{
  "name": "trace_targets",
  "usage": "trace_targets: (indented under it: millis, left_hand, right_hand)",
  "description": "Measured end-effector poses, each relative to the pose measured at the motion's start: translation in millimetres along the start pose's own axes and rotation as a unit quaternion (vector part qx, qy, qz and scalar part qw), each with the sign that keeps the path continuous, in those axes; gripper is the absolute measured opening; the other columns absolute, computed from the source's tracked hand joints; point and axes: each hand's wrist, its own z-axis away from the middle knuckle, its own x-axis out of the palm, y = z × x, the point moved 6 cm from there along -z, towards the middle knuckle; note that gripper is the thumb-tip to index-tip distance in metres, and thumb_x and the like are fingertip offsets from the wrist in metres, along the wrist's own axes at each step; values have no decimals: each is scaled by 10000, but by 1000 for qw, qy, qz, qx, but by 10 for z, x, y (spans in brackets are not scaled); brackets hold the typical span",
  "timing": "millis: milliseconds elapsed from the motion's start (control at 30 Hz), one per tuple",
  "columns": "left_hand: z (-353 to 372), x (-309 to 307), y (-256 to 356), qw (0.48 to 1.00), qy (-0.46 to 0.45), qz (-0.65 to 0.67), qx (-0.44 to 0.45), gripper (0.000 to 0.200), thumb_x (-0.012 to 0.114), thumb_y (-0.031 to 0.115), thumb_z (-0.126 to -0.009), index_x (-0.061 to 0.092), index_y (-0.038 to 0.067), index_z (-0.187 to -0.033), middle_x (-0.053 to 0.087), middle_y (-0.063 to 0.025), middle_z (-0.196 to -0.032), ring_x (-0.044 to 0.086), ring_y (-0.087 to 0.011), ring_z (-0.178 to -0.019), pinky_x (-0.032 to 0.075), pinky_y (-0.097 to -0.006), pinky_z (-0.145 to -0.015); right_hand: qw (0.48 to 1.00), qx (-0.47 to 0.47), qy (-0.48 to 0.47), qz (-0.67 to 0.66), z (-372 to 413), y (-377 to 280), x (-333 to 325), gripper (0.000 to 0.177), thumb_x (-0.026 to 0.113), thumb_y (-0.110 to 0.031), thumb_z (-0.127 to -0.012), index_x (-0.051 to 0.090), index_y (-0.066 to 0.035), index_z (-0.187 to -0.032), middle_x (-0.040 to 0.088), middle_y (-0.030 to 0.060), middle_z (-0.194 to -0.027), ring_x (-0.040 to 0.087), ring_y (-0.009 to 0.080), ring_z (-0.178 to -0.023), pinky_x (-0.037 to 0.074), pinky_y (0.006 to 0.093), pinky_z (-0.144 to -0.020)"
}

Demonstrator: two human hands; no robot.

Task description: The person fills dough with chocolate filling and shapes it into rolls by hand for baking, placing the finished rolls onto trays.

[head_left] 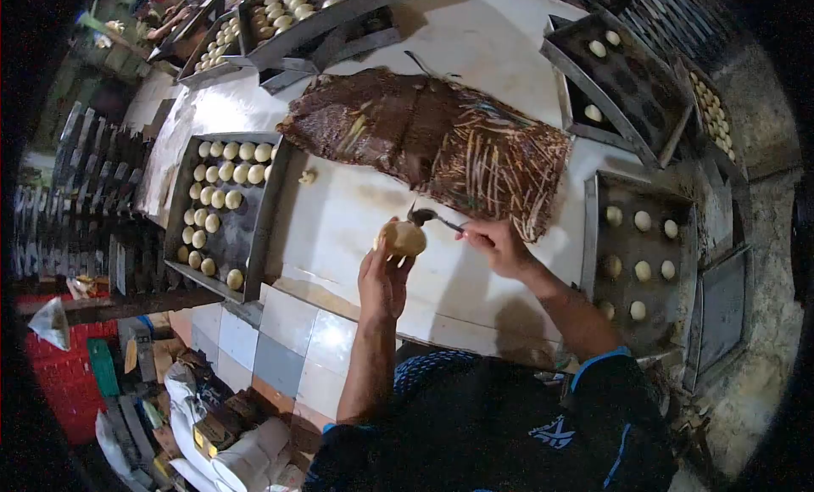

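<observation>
My left hand [384, 282] holds up a flattened round of pale dough [404, 240], its fingers curled under and around it. In my right hand [500, 246] is a spoon [449, 224], gripped by the handle. Dark brown paste covers the spoon's bowl, which is right at the upper edge of the dough. Beyond both hands, a wide slab of dark brown paste [398, 131] lies across the white table [322, 229], its right half scored with many streaks. A small scrap of dough [308, 177] sits on the table left of the slab.
A metal tray [273, 205] with rows of dough balls stands at the left, another tray [590, 237] with several balls at the right. More trays [623, 89] are stacked at the back right and back left. Boxes and sacks [246, 450] crowd the tiled floor at lower left.
</observation>
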Motion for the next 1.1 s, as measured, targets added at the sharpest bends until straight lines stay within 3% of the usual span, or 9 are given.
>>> trace_targets:
  millis: [33,433,567,600,667,767,867,933,1100]
  left_hand:
    - [-39,78,-73,1000,-3,-2,-8,468,491,285,-981,443,-13,-1339,535,-139,-1272,539,-240,-1147,443,-351,-978]
    - [76,598,-257,991,-132,12,-12,493,433,308,-999,399,-29,-1358,484,-165,-1341,501,-275,-1213,405,-413,-1037]
    - [324,719,-357,980,-193,35,-44,489,430,312,-999,395,-14,-1362,477,-162,-1354,490,-277,-1224,396,-428,-1041]
    - [389,706,-342,977,-209,35,-32,492,434,319,-996,392,-6,-1364,469,-159,-1361,495,-274,-1217,407,-414,-1028]
    - [517,602,-239,979,-189,72,-27,499,442,324,-992,389,-2,-1365,469,-163,-1357,486,-274,-1226,411,-404,-1026]
    - [714,377,-92,973,-183,142,6,460,439,230,-996,358,-10,-1379,462,-186,-1343,456,-283,-1250,369,-379,-1046]
    - [1131,283,296,835,-167,-379,362,539,409,94,-950,196,-74,-1416,308,-260,-1390,388,-332,-1272,297,-386,-1056]
    - [1378,140,507,806,-158,-445,358,628,437,96,-930,121,-82,-1442,264,-269,-1412,349,-337,-1299,288,-393,-1071]
    - [2008,-499,1069,959,-153,-84,223,655,513,129,-925,186,-26,-1471,379,-186,-1403,397,-253,-1283,308,-355,-1071]
  right_hand:
    - [967,-198,63,148,157,-267,-30,174,567,-39,-843,649,-10,-993,547,58,-633,523,175,-530,412,287,-504]
    - [840,-63,194,503,876,-94,-776,309,615,-62,-835,653,-56,-1142,571,168,-1123,599,333,-955,505,387,-833]
    - [971,-113,170,127,726,-675,-183,223,652,-114,-868,667,29,-1038,565,150,-1053,618,224,-943,547,335,-761]
    - [968,-119,174,133,741,-733,-57,223,652,-114,-868,667,29,-1038,565,150,-1053,618,224,-943,547,335,-761]
    - [918,-13,205,-339,723,-549,151,223,625,-120,-900,652,92,-967,579,122,-996,646,197,-788,564,303,-674]
    - [895,-28,286,-342,659,-691,516,240,601,-115,-919,636,122,-900,575,109,-996,645,195,-710,568,312,-681]
    - [950,-153,271,18,764,-1674,948,134,650,-44,-847,645,80,-897,580,117,-974,649,208,-768,548,298,-676]
    - [929,-212,237,190,852,-2183,1369,107,674,24,-779,636,59,-873,586,121,-946,640,228,-805,525,301,-669]
    - [855,-363,217,301,1079,-2665,2159,92,693,-2,-773,644,38,-840,591,103,-920,622,235,-800,518,321,-671]
